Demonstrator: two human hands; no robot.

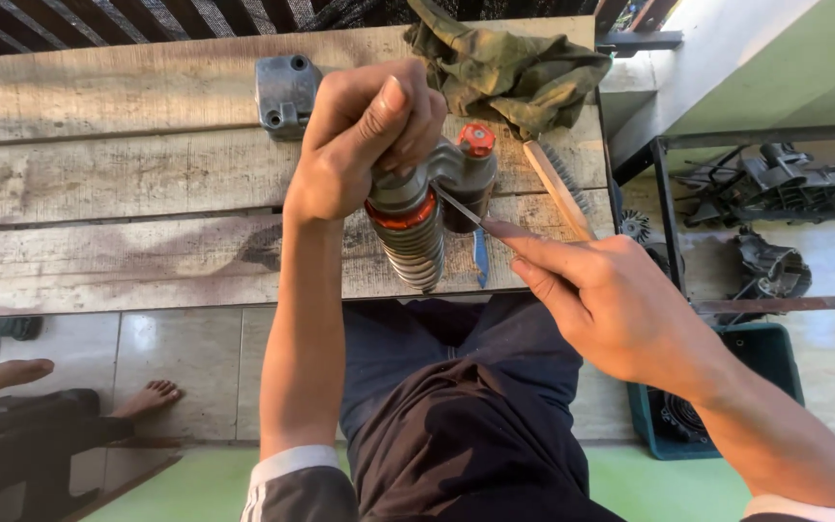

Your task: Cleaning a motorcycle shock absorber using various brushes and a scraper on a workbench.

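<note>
My left hand (364, 135) grips the top of a grey shock absorber (417, 227) with a coil spring, an orange ring and a side canister capped by a red knob (475, 139). It is held upright over the front edge of a worn wooden bench (128, 193). My right hand (596, 295) pinches a thin metal blade (458, 206) whose tip touches the shock body between the spring and the canister. A blue-handled tool (480, 259) lies on the bench just behind the shock.
A grey metal cover plate (285, 92) lies at the back of the bench, a crumpled green cloth (509, 63) to its right, and a wooden-handled wire brush (561, 188) by the bench's right edge. Engine parts sit on a rack (775, 188) at right. Another person's bare feet (147, 396) rest on the tiled floor at left.
</note>
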